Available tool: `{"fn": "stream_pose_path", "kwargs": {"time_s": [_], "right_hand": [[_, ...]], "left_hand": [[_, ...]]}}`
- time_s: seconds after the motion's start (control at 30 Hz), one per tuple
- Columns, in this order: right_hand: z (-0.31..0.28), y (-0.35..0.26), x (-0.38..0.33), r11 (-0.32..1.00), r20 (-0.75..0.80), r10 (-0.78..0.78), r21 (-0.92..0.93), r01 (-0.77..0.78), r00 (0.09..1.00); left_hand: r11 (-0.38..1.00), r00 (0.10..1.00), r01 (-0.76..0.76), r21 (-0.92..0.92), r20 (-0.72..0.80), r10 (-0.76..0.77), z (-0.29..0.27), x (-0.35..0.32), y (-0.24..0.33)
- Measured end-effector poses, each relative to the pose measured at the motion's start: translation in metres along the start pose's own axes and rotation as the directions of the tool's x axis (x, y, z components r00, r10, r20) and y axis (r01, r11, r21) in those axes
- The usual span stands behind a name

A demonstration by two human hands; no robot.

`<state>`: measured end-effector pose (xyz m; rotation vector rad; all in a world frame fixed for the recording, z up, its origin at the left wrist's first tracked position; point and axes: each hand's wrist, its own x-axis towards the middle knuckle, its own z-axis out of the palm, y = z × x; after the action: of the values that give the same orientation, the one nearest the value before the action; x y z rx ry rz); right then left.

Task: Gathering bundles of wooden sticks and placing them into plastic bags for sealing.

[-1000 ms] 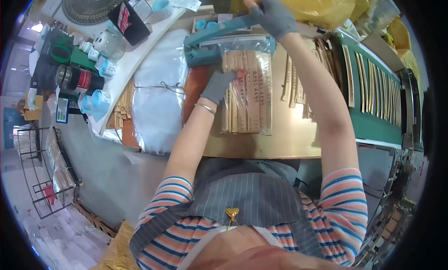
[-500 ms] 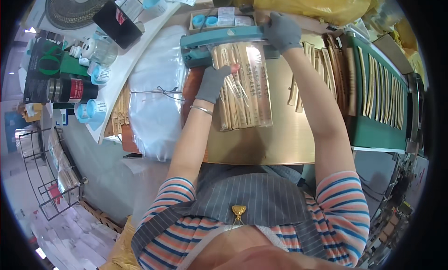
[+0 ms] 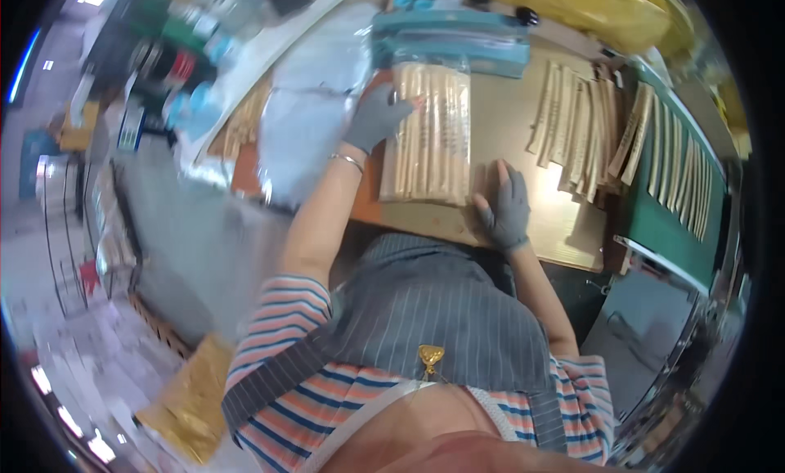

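A clear plastic bag of long tan sticks (image 3: 429,134) lies flat on the brown table (image 3: 564,228), its far end under the jaw of a teal heat sealer (image 3: 450,41). My left hand (image 3: 374,117), in a grey glove, presses on the bag's left edge near the top. My right hand (image 3: 505,201), also gloved, lies flat on the table at the bag's lower right corner, its fingers touching the bag. Neither hand grips anything.
Several loose tan sticks (image 3: 576,130) lie in a row right of the bag, and more rest on a green tray (image 3: 679,187). A stack of clear plastic bags (image 3: 307,121) sits at the left. A yellow sack (image 3: 605,11) lies behind the sealer.
My right hand has let go of the sealer handle and come down to the bag's lower right corner. My head has turned, so the table sits higher and the view is blurred.
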<state>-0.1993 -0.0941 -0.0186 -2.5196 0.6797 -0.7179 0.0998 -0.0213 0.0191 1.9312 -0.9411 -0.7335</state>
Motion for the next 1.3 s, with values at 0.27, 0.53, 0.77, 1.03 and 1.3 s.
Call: {"fn": "stream_pose_path", "kwargs": {"time_s": [0.27,0.53,0.77,1.03,1.3], "right_hand": [[-0.008,-0.009,-0.025,0.999,-0.045,-0.028,0.015,0.029,0.999],[-0.004,-0.001,-0.032,0.997,-0.018,0.023,0.075,-0.021,1.0],[-0.029,-0.077,0.018,0.457,0.201,0.245,0.839,-0.296,0.948],[-0.072,-0.003,0.05,0.785,-0.125,0.401,0.558,-0.27,0.908],[-0.2,0.16,0.088,0.909,-0.222,0.379,0.272,-0.317,0.898]], "left_hand": [[0.859,0.961,-0.09,0.504,-0.182,0.207,-0.106,-0.13,-0.107],[0.996,0.958,-0.028,-0.087,-0.287,0.002,-0.131,-0.123,-0.11],[0.778,0.976,-0.186,-0.601,-0.202,0.077,0.023,-0.135,0.088],[0.236,0.984,0.132,-0.963,0.156,0.087,0.053,-0.14,0.121],[0.303,0.902,-0.023,-0.953,0.111,0.417,0.04,-0.09,0.142]]}}
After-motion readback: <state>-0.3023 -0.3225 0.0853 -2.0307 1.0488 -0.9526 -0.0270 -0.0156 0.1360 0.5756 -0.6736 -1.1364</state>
